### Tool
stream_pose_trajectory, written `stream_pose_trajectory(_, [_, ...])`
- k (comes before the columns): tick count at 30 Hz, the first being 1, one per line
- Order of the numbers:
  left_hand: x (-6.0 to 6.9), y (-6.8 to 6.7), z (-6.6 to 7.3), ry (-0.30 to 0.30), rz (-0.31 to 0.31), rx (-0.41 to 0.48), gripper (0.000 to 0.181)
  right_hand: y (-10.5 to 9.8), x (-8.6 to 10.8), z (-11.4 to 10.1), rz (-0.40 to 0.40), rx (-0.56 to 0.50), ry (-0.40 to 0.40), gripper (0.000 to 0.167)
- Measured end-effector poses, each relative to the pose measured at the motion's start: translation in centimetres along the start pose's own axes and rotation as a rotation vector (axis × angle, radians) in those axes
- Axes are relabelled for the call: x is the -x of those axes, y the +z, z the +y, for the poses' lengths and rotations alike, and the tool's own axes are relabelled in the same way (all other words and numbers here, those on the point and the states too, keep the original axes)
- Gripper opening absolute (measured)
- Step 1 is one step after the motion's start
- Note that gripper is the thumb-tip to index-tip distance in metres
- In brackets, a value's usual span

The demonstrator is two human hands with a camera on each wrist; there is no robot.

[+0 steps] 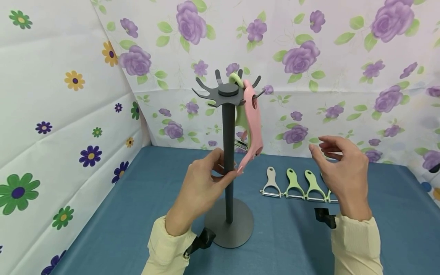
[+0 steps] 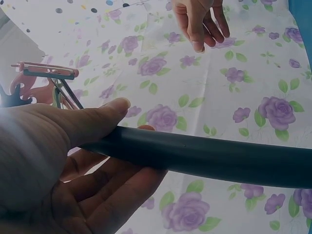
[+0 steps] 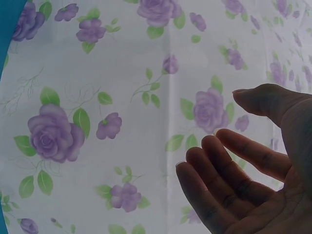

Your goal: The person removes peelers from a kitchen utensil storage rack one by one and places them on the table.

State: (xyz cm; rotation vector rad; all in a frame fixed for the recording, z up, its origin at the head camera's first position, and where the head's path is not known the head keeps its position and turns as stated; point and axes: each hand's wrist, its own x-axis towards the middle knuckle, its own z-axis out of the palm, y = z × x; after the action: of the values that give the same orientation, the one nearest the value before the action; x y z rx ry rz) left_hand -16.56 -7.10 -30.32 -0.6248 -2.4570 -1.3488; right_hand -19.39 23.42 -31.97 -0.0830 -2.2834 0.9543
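My left hand [image 1: 203,179] curls its thumb and fingers round the upright pole [image 1: 228,133] of a dark grey rack with a round base and a ring of hooks on top. From hooks on the rack's right side hang a pink peeler [image 1: 253,120] and, partly hidden behind it, a green peeler [image 1: 241,117]. In the left wrist view the pole [image 2: 219,157] crosses my palm side, and the pink peeler's blade end [image 2: 48,71] shows at the left. My right hand [image 1: 345,172] hovers to the right with loosely bent fingers and holds nothing.
Beyond my right hand, a row of peelers lies on the blue tabletop [image 1: 165,175]: a pale one [image 1: 271,181], a green one [image 1: 293,182], another green one [image 1: 314,185], and one partly covered by the hand. A flowered cloth [image 1: 213,46] hangs behind.
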Motion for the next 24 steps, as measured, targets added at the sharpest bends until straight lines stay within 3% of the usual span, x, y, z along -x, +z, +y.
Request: stream_pose_trajectory(24, [0.0, 0.0, 0.1, 0.005, 0.005, -0.004, 0.019, -0.3, 0.4, -1.1, 0.032, -0.039, -0.049, 0.037])
